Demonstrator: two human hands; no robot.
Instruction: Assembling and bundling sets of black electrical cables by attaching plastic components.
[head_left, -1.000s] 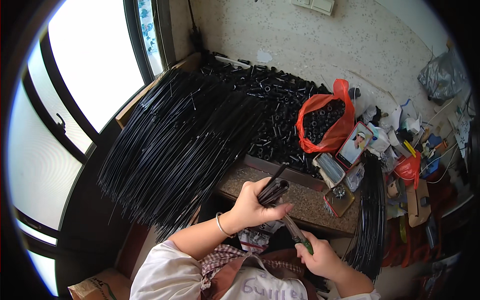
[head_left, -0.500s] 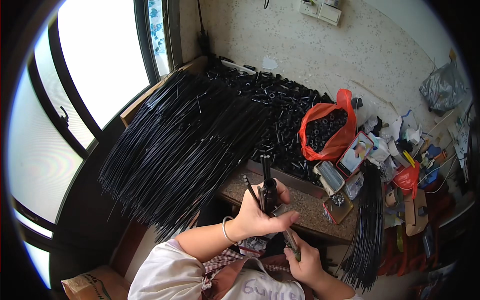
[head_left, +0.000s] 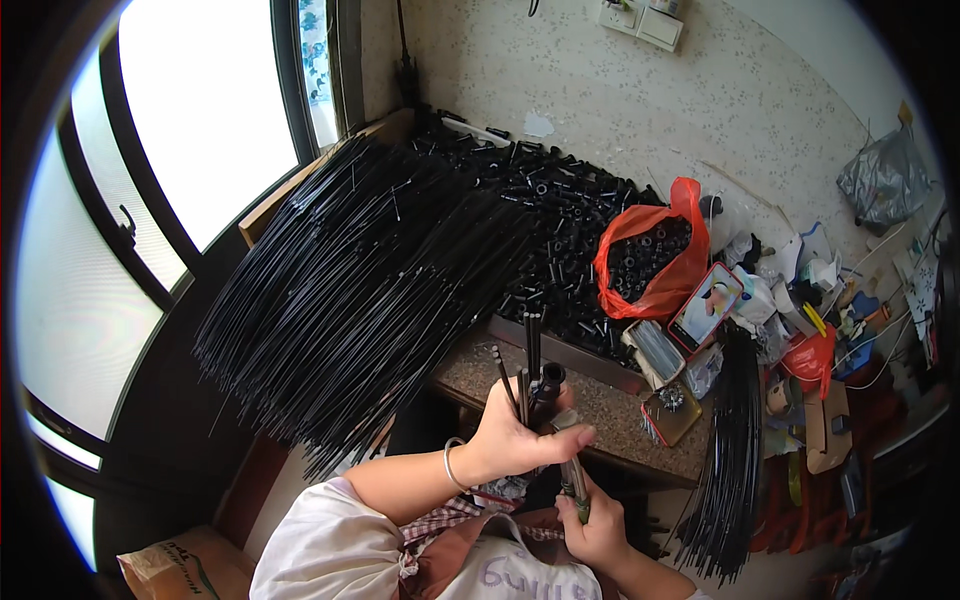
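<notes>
My left hand (head_left: 508, 438) is closed round several thin black rods (head_left: 533, 340) and a black tubular plastic fitting (head_left: 548, 382), whose round open end points up. In my right hand (head_left: 600, 528), lower and nearer my body, is a metal hand tool with a greenish handle (head_left: 577, 495). Its upper end comes up under my left thumb, close against the fitting. The thumb hides part of that contact, and the tool's exact kind does not show.
A wide heap of long black rods (head_left: 330, 290) covers the table's left side. Behind lie loose black fittings (head_left: 560, 230) and a red plastic bag (head_left: 655, 290) of small black parts. A phone (head_left: 706, 308), a small tray (head_left: 673, 414) and a hanging rod bundle (head_left: 722, 460) are at right.
My right hand and the tool have shifted slightly up and left, with the tool a little steeper. My left hand keeps its hold on the rods and fitting.
</notes>
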